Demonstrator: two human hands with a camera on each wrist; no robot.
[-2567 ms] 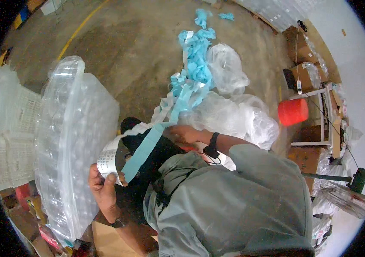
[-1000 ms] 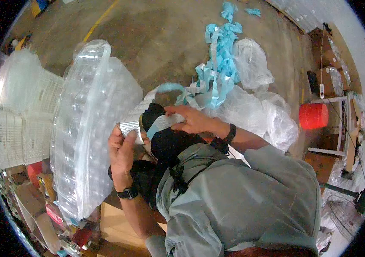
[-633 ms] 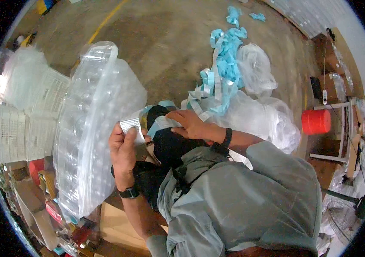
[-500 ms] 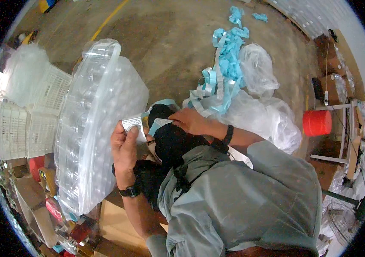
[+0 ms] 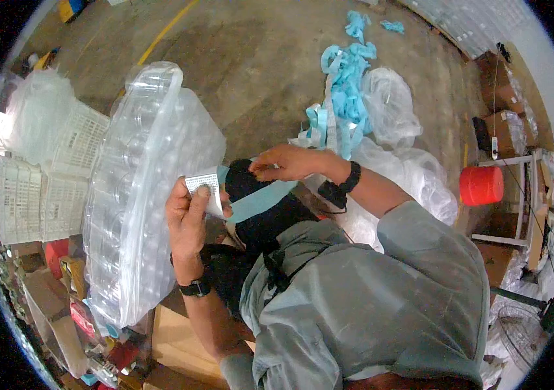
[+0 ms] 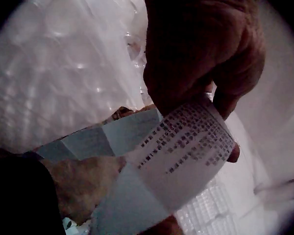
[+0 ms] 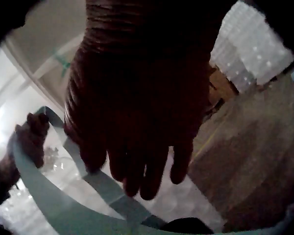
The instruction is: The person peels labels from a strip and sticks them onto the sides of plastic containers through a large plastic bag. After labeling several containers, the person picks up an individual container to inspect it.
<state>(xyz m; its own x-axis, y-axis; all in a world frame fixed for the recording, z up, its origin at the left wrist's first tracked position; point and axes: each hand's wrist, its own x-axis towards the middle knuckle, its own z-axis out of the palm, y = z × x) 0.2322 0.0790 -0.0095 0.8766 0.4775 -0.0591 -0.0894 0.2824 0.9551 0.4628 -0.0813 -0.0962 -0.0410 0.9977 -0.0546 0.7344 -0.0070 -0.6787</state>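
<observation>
A strip of labels, pale blue-green on one face and white with small print on the other, stretches across a dark-clothed leg. My left hand (image 5: 188, 214) pinches its printed white part (image 5: 205, 190) between thumb and fingers; the left wrist view shows the print (image 6: 186, 139) below the hand (image 6: 206, 54). The blue-green part (image 5: 261, 201) runs right and passes just below my right hand (image 5: 287, 162). In the right wrist view that hand (image 7: 137, 98) has its fingers extended and slightly apart, with the strip (image 7: 105, 188) looping beyond them; contact cannot be told.
Clear plastic-wrapped goods (image 5: 150, 175) stand at the left beside white crates (image 5: 17, 201). Crumpled blue strips (image 5: 348, 91) lie on the floor (image 5: 257, 84) near clear plastic bags (image 5: 387, 107). A red bucket (image 5: 482, 186) and a fan (image 5: 517, 331) are at the right.
My right hand has let go of the strip and moved slightly up. More of the blue-green face shows across the leg. The left hand keeps its pinch, nearly still over the last half second.
</observation>
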